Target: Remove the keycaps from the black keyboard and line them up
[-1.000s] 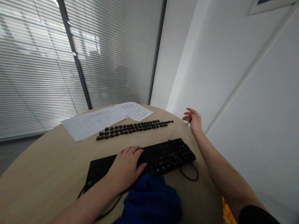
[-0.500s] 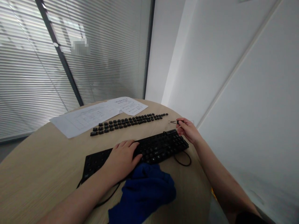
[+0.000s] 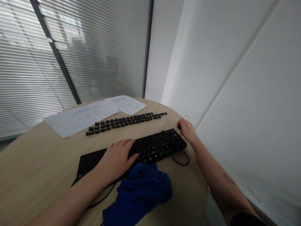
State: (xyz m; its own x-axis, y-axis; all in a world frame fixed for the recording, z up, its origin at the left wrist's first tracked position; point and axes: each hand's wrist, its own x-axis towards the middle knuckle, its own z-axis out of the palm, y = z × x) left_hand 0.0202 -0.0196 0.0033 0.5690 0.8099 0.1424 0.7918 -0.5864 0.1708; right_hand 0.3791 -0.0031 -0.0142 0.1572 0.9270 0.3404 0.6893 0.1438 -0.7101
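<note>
A black keyboard (image 3: 152, 147) lies at a slant across the table, with part of its keys off on the left. My left hand (image 3: 119, 157) rests flat over its left-middle part, fingers stretched and thumb apart. At the keyboard's far right corner, my right hand (image 3: 187, 129) pinches a wire keycap puller (image 3: 179, 126) by its dark handle. The puller's wire ends point down at the keys there; whether they touch one is too small to tell. Beyond the keyboard, loose black keycaps (image 3: 122, 121) stand in rows.
Printed paper sheets (image 3: 77, 117) lie behind the keycaps on the round wooden table (image 3: 35, 163). A crumpled blue cloth (image 3: 143, 191) sits against the keyboard's near side. A black cable (image 3: 182, 164) loops out at the right. A white wall (image 3: 235, 125) rises beyond the table's right edge.
My right hand has turned the keycap puller from pointing left above the table to pointing down at the keyboard's right end. My left hand stays on the keyboard. The view has shifted slightly.
</note>
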